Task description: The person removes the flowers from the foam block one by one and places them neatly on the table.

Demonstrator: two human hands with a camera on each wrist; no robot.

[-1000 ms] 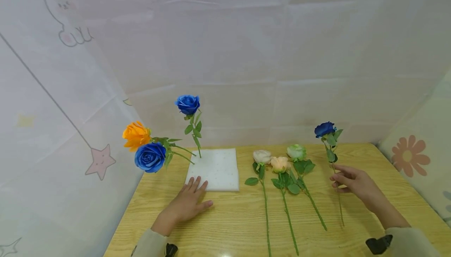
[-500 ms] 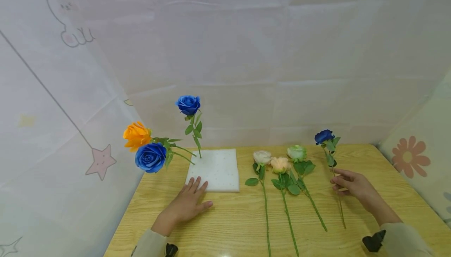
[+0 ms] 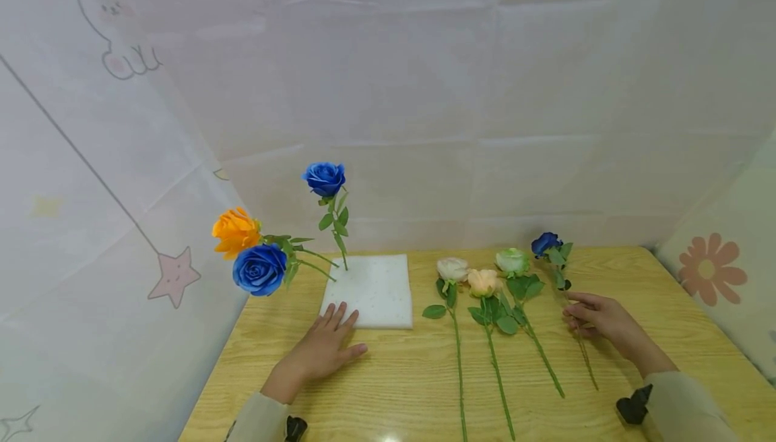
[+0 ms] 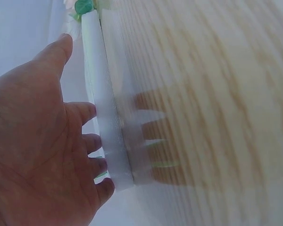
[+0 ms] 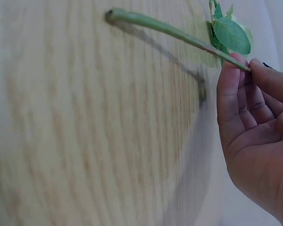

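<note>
My right hand (image 3: 603, 324) pinches the stem of a dark blue rose (image 3: 547, 245) between thumb and fingertips at the right of the table. In the right wrist view the green stem (image 5: 170, 32) runs out from the fingertips, its cut end over the wood. With fingers spread straight, my left hand (image 3: 324, 348) touches the front left edge of a white foam block (image 3: 382, 294). In the left wrist view the fingertips meet the side of the foam block (image 4: 104, 94). Stuck in the block are a blue rose (image 3: 324, 179), a second blue rose (image 3: 259, 269) and an orange rose (image 3: 236, 233), the last two leaning left.
Between the hands a cream rose (image 3: 452, 269), a peach rose (image 3: 483, 283) and a green-white rose (image 3: 512, 262) lie on the wooden table (image 3: 394, 388), stems toward the front edge. Printed cloth walls (image 3: 418, 91) stand behind and at both sides.
The right hand has moved slightly left, and the dark blue rose's head has dropped lower and leftward, tilting the stem more. The left hand and foam block have stayed put.
</note>
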